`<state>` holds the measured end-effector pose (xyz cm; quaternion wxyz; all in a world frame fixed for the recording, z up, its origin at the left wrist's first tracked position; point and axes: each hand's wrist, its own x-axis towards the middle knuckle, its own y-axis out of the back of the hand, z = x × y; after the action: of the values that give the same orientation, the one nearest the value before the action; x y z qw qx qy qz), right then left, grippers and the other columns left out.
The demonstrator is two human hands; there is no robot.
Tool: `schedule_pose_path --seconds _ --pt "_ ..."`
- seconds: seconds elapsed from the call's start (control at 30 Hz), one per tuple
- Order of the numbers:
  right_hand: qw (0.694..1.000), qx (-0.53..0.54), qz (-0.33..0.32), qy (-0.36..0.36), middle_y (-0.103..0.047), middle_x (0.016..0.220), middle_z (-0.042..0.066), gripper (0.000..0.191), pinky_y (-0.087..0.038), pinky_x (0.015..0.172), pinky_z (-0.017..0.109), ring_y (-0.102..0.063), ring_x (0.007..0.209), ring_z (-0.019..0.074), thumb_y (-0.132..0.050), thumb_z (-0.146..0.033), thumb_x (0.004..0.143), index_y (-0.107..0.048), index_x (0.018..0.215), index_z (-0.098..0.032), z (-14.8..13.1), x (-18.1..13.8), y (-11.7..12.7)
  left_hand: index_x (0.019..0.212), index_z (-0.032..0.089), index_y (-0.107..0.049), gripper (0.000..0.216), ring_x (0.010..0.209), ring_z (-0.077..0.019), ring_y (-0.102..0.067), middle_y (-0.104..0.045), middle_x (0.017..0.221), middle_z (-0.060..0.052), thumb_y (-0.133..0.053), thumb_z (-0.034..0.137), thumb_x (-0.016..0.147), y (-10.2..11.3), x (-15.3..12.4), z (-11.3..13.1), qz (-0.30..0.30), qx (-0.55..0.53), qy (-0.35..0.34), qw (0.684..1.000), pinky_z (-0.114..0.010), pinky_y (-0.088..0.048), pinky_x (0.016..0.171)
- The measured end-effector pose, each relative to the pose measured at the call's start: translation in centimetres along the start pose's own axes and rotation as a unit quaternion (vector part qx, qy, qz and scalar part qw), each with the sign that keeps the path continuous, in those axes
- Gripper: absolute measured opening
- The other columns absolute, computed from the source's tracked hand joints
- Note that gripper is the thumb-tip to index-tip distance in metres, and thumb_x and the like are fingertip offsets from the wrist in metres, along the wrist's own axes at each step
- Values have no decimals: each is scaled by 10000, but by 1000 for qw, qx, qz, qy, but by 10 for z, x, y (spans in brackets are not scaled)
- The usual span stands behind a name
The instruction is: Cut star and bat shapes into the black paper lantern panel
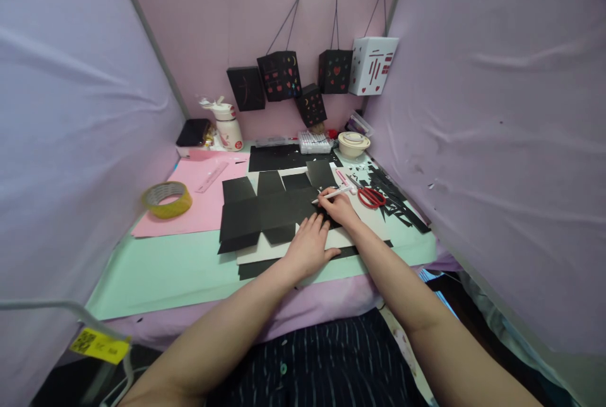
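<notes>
My left hand (310, 244) lies flat with fingers spread on a cut black paper sheet (265, 210) that rests over a white board (265, 252) on the table. Just beyond it, my right hand (337, 206) is closed around a white pen-like tool (332, 194), its tip touching the black sheet's right side. The black sheet has several square flaps along its top edge.
A yellow tape roll (167, 199) and a ruler (211, 177) lie on pink paper (199, 205) at left. Red scissors (370, 197) and black paper scraps (398, 202) lie at right. A cup (228, 127), a bowl (353, 144) and hanging paper lanterns (280, 76) fill the back. Fabric walls close in both sides.
</notes>
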<state>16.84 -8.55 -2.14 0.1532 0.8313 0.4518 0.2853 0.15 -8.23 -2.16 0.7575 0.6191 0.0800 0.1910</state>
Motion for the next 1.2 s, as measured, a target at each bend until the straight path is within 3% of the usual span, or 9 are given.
schedule_pose_path --seconds 0.33,0.73,1.2 --pt "1000 -4 -3 15 -668 677 -12 126 -448 700 281 -618 697 167 -531 -272 815 -616 739 -220 3 0 0 1429 106 -405 707 1447 -335 -267 -354 1531 -201 -486 577 908 -5 1 -2 10 -3 -3 1000 -509 -233 1169" --pt "999 5 36 -11 -605 615 -31 119 -420 653 273 -576 642 159 -514 -273 788 -582 707 -220 6 0 0 1429 65 -413 743 1446 -337 -267 -355 1528 -206 -506 580 901 -3 1 -2 0 4 -1 1000 -486 -216 1183" --pt "1000 10 5 9 -643 683 -14 120 -427 688 267 -596 700 160 -531 -255 768 -605 684 -209 4 -1 0 1433 87 -407 730 1448 -332 -264 -346 1537 -193 -526 568 897 -3 0 -1 8 -7 2 1000 -492 -217 1183"
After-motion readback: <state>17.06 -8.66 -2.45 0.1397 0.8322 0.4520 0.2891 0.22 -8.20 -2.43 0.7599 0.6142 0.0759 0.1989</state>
